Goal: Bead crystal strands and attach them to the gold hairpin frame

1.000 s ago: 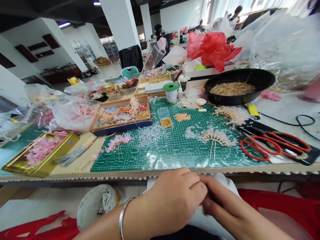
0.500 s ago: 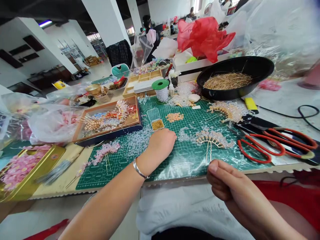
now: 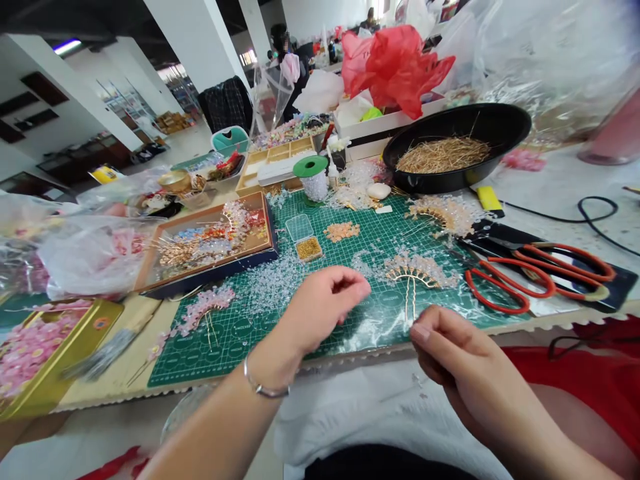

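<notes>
My left hand, with a silver bangle on its wrist, is over the green cutting mat, thumb and fingers drawn together. Whatever its fingertips pinch, if anything, cannot be made out. At the mat's front edge my right hand is closed in a pinch, its contents too small or hidden to name. Just beyond its fingertips are the gold prongs of a beaded hair comb; I cannot tell whether they touch. Clear beads, a small box of gold beads and peach pieces lie farther back.
Red-handled scissors lie at the right, by a black bowl of gold pins. A shallow box of ornaments and a gold tin of pink flowers are at the left. A bead spool stands behind.
My left hand has moved back from beside the gold bead box, turning so its thumb shows, toward my right hand. My right hand stays pinched near the comb's prongs. The view has shifted slightly.
</notes>
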Tool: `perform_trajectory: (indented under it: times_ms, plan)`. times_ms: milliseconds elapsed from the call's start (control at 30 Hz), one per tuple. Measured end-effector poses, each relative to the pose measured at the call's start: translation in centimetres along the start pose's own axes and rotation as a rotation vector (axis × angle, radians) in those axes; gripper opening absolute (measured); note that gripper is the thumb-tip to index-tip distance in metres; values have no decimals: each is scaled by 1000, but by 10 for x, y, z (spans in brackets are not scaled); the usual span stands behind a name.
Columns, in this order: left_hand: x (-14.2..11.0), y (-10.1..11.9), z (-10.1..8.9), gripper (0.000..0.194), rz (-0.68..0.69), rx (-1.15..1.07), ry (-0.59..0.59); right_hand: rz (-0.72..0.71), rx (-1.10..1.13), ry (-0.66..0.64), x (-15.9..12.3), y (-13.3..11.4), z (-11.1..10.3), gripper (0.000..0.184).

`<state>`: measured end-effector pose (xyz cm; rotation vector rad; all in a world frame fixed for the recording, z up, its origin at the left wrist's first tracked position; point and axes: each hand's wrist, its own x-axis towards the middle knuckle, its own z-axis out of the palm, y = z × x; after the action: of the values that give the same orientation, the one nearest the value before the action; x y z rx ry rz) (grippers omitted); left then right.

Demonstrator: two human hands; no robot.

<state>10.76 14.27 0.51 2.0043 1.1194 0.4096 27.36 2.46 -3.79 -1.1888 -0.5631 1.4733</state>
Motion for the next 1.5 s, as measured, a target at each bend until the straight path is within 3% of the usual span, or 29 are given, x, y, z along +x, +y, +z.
perform_trajectory:
  times_ms: [67, 133, 267, 467, 633, 1367, 1500]
  plan:
    - [-23, 9, 7, 21, -179, -603, -106, -141, -142, 62, -10, 2, 6, 36]
    - [-42, 13, 15, 23, -301, -1028, -162, -290, -320, 130, -21, 2, 13, 34]
    - [-63, 15, 22, 22, -332, -1281, -134, -514, -558, 108, -35, 0, 22, 30]
    - [-75, 21, 19, 20, -328, -1317, -116, -669, -737, -48, -43, -1, 17, 24]
    - [-79, 21, 21, 21, -313, -1281, -122, -708, -779, -57, -50, 0, 15, 22]
    - [-80, 21, 20, 16, -301, -1164, -127, -544, -702, -54, -54, 1, 14, 27]
    - [-80, 19, 21, 16, -237, -1111, -157, -513, -683, -42, -51, 1, 15, 29]
